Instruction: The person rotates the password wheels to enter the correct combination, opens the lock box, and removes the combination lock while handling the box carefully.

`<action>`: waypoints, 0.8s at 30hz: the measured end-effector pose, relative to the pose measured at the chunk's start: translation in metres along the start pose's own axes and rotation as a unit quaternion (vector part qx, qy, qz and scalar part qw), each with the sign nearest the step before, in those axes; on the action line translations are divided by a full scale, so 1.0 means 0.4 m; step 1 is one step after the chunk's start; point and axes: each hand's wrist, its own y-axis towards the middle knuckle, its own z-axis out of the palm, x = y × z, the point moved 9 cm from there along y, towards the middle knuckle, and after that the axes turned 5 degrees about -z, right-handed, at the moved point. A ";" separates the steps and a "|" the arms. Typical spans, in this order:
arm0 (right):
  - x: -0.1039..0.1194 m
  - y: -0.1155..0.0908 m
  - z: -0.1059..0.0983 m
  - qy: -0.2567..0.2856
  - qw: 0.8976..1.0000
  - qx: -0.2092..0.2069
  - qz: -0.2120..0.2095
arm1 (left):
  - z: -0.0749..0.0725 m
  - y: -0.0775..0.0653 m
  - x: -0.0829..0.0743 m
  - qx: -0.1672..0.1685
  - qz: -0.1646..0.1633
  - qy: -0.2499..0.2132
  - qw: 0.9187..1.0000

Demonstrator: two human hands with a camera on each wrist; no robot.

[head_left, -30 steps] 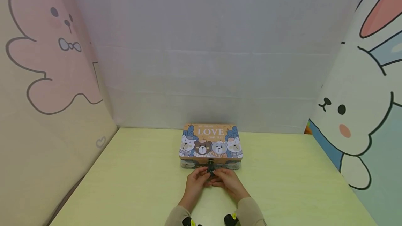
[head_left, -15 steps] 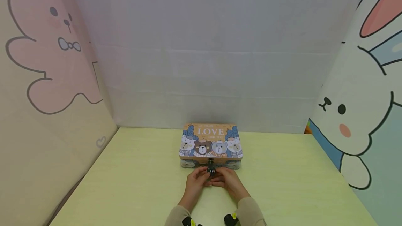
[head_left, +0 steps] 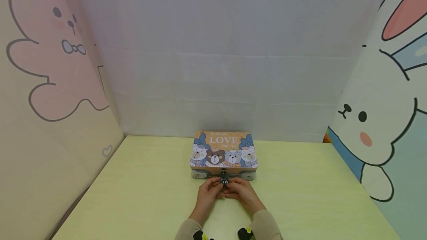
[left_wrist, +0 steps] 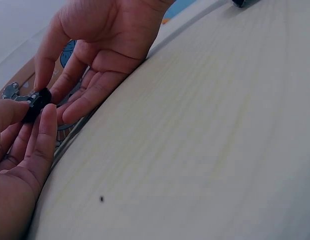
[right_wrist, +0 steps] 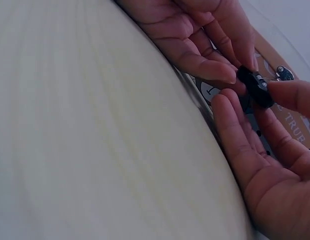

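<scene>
A small black combination padlock (head_left: 224,182) is held between both hands, right at the front of a closed tin box (head_left: 224,151) printed with bears and the word LOVE. My left hand (head_left: 207,198) pinches the padlock from the left, thumb against its body. From the other side, my right hand (head_left: 245,194) pinches it with thumb and fingers. Small silvery dials show on the padlock (right_wrist: 255,87) in the right wrist view. Beyond it is the box's metal clasp (right_wrist: 284,73). The fingers hide part of the padlock and the lower front of the box.
The box stands toward the back of a pale yellow-green table (head_left: 160,180). A white cloth wall (head_left: 220,62) rises behind it. Side panels carry a pink bear drawing (head_left: 56,58) at left and a white rabbit drawing (head_left: 377,121) at right.
The padlock has tilted slightly between the fingers, so its light markings show differently. Right fingertips have shifted a little on it; the box stays in place.
</scene>
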 end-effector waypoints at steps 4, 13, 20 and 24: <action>-0.001 0.002 0.001 -0.004 1.000 0.001 -0.003 | 0.001 -0.002 -0.004 0.000 0.000 -0.001 1.000; -0.001 0.003 -0.001 -0.014 1.000 -0.005 -0.003 | -0.004 0.006 0.010 -0.007 -0.017 0.000 1.000; -0.005 0.005 0.001 -0.024 1.000 -0.006 -0.003 | -0.004 0.007 0.011 -0.006 -0.017 0.002 1.000; -0.003 0.003 0.000 -0.026 1.000 -0.004 -0.006 | -0.002 0.003 0.005 -0.006 -0.014 0.004 1.000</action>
